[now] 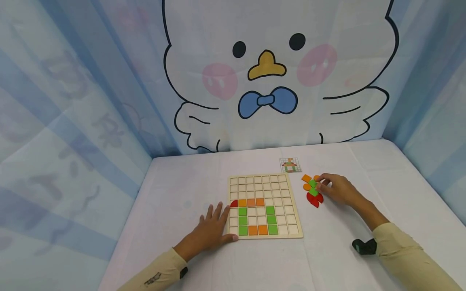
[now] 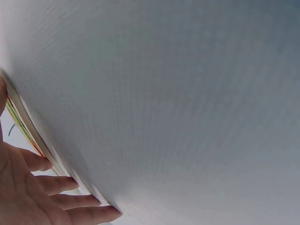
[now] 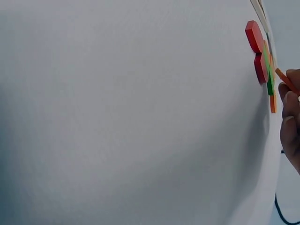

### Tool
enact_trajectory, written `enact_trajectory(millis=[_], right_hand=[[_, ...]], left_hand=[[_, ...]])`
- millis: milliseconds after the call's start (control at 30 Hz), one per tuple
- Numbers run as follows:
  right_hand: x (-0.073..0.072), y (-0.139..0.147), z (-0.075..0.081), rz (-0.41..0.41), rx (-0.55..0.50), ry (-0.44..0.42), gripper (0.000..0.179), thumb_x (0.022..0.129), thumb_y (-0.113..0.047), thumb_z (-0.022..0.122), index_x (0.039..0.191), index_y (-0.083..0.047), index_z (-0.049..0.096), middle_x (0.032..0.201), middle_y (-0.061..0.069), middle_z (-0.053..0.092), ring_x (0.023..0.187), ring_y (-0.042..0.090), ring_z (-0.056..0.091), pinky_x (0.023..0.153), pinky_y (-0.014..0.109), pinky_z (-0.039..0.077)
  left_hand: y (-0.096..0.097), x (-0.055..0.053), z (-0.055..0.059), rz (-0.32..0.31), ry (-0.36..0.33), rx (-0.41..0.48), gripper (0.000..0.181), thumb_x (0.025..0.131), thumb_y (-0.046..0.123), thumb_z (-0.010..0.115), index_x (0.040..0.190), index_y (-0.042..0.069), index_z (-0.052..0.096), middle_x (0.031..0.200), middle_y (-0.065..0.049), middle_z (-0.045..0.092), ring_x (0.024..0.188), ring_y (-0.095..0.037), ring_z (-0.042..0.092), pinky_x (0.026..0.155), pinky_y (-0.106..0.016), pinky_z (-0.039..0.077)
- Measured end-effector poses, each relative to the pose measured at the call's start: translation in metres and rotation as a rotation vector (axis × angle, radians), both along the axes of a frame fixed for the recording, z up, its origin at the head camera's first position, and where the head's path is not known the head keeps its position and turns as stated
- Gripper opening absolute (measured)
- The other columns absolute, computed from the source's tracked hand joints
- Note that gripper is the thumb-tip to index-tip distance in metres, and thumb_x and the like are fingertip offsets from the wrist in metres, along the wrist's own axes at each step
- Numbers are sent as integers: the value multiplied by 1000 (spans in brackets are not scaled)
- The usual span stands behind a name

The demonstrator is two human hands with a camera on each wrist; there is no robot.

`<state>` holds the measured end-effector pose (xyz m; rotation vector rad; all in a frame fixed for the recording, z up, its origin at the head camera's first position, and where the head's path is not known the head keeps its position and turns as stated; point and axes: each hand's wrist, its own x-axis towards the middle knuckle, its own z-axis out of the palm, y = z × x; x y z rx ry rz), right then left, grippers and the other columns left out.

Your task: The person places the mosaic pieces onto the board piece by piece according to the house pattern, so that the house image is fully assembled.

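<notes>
A wooden grid board (image 1: 291, 208) lies on the table, with red, orange and green tiles set in some squares. My left hand (image 1: 209, 231) rests flat at the board's left side, fingers spread and straight, thumb at its near left corner; the left wrist view shows the same hand (image 2: 28, 192) against the board's edge (image 2: 33, 129). To the right of the board, my right hand (image 1: 338, 189) pinches an orange tile (image 3: 287, 80) between thumb and finger. Beneath and beside it lie loose orange tiles (image 1: 306, 178), green tiles (image 1: 313, 192) and red rounded-edge tiles (image 1: 314, 200).
A small pattern card (image 1: 290, 165) with a coloured grid picture lies behind the board. A dark object (image 1: 364, 246) sits by the right sleeve (image 1: 407, 246). Printed curtains (image 1: 269, 129) stand behind and beside the white-covered table (image 1: 182, 190).
</notes>
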<state>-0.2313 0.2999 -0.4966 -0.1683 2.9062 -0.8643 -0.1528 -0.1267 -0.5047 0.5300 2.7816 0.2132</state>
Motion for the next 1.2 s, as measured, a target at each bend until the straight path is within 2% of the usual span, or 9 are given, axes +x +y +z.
enact_trajectory(millis=[233,433,567,733,900,1200], right_hand=[[-1,-12,2,47,-66,-9,24,95,-19,63,115,-6,64,92,11,64,72,19,53,57,28,44],[0,-28,3,54,-122,-41,31,93,-24,68,115,-2,63,93,12,63,58,16,53,53,29,46],[0,-40,3,59,-161,-44,33,92,-27,69,114,-3,63,87,9,63,59,16,54,54,29,47],[-1,-53,0,116,-216,-41,30,93,-28,68,112,-4,65,83,7,64,53,15,54,48,28,45],[1,-66,-1,131,-294,-92,28,91,-20,70,113,-4,65,88,8,64,54,16,54,48,27,46],[2,-85,-5,253,-401,-154,29,89,-9,68,117,-2,66,92,10,63,57,17,56,53,25,48]], left_hand=[[0,0,1,0,-1,9,100,84,74,52,156,12,23,162,-19,19,146,-50,19,104,-70,31],[0,1,2,-2,-7,11,100,84,74,52,156,12,24,162,-20,18,146,-50,18,105,-70,31],[0,1,3,-4,-10,13,100,83,75,52,155,11,25,162,-21,19,145,-51,19,104,-70,31],[-1,1,4,-4,-8,14,101,83,75,52,156,11,24,162,-20,19,145,-51,19,104,-70,31],[-1,1,2,-2,-9,16,101,83,75,51,156,11,24,162,-20,19,146,-51,18,104,-70,31],[-1,1,1,-6,-6,16,101,83,75,52,156,10,24,162,-20,18,146,-50,18,104,-70,32]])
